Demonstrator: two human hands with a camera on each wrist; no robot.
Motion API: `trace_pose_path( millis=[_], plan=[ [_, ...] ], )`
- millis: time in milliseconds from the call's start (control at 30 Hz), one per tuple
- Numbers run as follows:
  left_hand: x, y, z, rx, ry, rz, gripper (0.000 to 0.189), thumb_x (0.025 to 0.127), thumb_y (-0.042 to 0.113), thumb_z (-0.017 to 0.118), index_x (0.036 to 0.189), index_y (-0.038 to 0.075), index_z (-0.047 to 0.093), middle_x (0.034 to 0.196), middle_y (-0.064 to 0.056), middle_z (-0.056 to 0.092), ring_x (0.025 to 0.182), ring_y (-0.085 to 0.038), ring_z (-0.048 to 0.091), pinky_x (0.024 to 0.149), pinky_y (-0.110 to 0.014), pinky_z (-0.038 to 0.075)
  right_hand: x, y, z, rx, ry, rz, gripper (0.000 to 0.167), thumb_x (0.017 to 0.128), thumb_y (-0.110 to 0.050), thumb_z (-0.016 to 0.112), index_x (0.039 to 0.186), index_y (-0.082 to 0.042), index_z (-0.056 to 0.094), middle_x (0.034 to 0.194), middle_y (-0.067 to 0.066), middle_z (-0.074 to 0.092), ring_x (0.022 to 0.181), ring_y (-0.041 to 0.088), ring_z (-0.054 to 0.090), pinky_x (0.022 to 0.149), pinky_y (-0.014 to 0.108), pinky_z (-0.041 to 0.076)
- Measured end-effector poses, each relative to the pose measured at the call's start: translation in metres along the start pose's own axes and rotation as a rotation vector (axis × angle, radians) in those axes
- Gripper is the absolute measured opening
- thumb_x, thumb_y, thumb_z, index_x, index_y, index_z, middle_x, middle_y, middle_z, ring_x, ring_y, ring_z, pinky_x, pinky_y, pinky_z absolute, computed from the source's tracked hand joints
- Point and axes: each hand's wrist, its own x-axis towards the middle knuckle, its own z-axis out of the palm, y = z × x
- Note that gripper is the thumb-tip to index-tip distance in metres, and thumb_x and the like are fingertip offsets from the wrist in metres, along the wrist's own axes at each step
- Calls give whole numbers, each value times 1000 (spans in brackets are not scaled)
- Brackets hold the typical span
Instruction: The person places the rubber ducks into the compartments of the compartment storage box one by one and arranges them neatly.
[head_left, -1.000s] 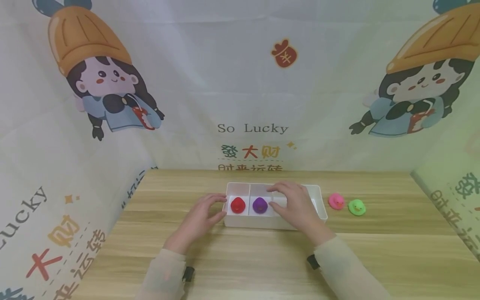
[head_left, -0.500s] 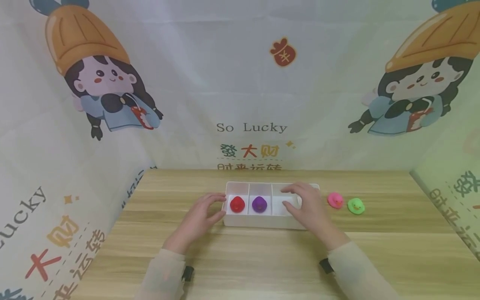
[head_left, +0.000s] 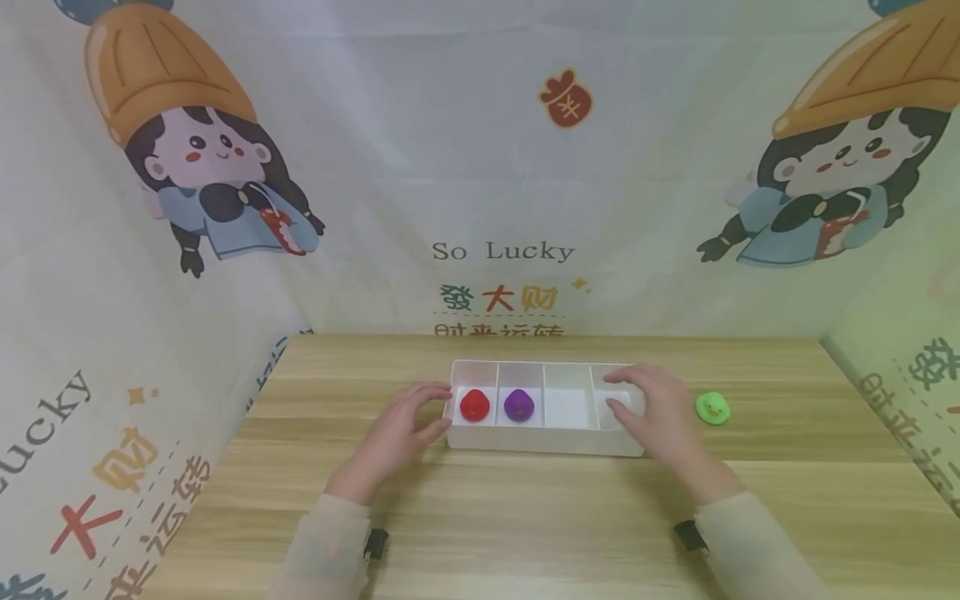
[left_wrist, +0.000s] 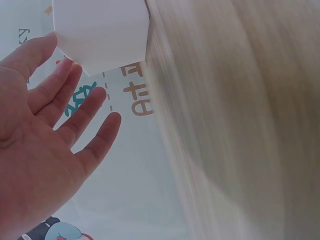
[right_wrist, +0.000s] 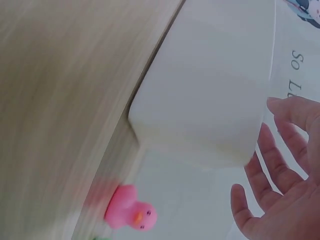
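Observation:
A long white divided box stands on the table. A red rubber duck sits in its leftmost compartment, and a purple rubber duck in the one beside it. My left hand is at the box's left end, thumb and fingers spread and touching or nearly touching the edge. Over the rightmost compartment is my right hand, thumb and fingers apart with nothing between them. A pink rubber duck shows past the box's end in the right wrist view; my right hand hides it in the head view.
Right of my right hand, a green rubber duck sits on the wooden table. A printed cloth hangs behind the table and along both sides. Dark wrist devices are at both sleeves.
My right hand has moved right along the box, from beside the purple duck to the last compartment, now covering the pink duck in the head view. My left hand has stayed put.

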Motion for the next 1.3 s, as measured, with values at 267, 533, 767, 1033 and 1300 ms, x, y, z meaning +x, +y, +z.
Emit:
trace_pose_path(
  millis=[267,533,767,1033,1300],
  plan=[
    [0,-1,0,-6,0,5,42,96,17,74,135,6,64,150,-8,58,144,-33,48,124,-54,36,-4,8,-15,-32,18,31,27,82,1,82,108,-4,74,111,16,76,104,38,70,90,55,57],
    [0,-1,-1,-8,-9,-3,42,96,17,74,136,6,63,150,-8,57,145,-32,48,124,-54,36,-10,18,-26,-10,16,77,29,82,5,80,110,-2,73,112,19,74,107,41,67,94,60,54],
    [0,-2,0,-11,-13,-9,42,96,17,74,136,7,63,150,-7,57,145,-31,48,124,-53,37,-15,28,-39,-42,34,62,29,81,4,80,109,0,73,107,20,75,104,42,68,91,57,52],
    [0,-1,-2,-8,-14,-13,42,97,18,73,137,8,63,152,-6,56,146,-32,46,124,-54,35,-17,32,-50,-71,1,122,28,85,-10,85,109,-3,75,108,19,75,107,43,67,95,59,51],
    [0,-1,-1,-9,-12,-8,42,97,18,73,136,7,63,151,-7,56,146,-31,47,124,-53,36,-24,44,-63,-91,-51,196,29,88,-8,80,114,0,72,119,28,70,114,49,61,97,66,47]
  ],
)
